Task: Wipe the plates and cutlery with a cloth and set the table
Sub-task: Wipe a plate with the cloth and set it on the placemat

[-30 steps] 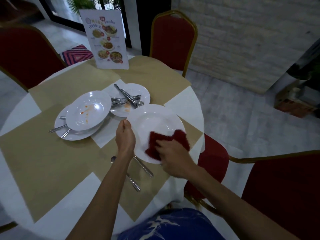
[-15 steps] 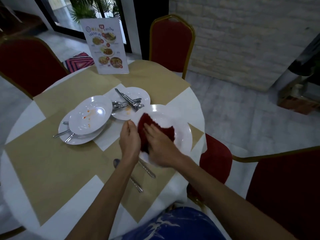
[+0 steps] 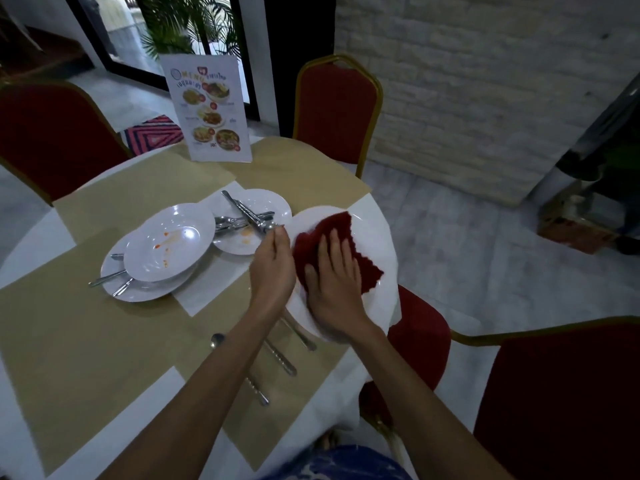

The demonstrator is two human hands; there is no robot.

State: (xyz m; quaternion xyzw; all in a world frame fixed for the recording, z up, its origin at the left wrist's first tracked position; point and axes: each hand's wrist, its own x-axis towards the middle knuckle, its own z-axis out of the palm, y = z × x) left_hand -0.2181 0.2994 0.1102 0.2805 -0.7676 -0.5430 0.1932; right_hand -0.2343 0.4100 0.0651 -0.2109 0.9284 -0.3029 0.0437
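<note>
My left hand (image 3: 273,268) grips the left rim of a white plate (image 3: 375,237) tilted above the table's right edge. On the plate's face my right hand (image 3: 334,282) presses a dark red cloth (image 3: 332,233) flat, fingers spread. To the left, a stained white bowl (image 3: 169,242) sits on a plate (image 3: 138,292) with cutlery poking out under it. Behind it another stained plate (image 3: 266,206) carries several pieces of cutlery (image 3: 242,213). A spoon (image 3: 239,368) and a second utensil (image 3: 280,355) lie on the table under my arms.
The round table (image 3: 86,341) has tan and white cloths. A standing menu card (image 3: 207,109) is at its far side. Red chairs with gold frames stand at far left (image 3: 52,140), behind (image 3: 337,105) and to the right (image 3: 561,403). Tiled floor lies to the right.
My right hand has swept the red cloth from the plate's lower part up across its left and middle. The left hand keeps its hold on the rim.
</note>
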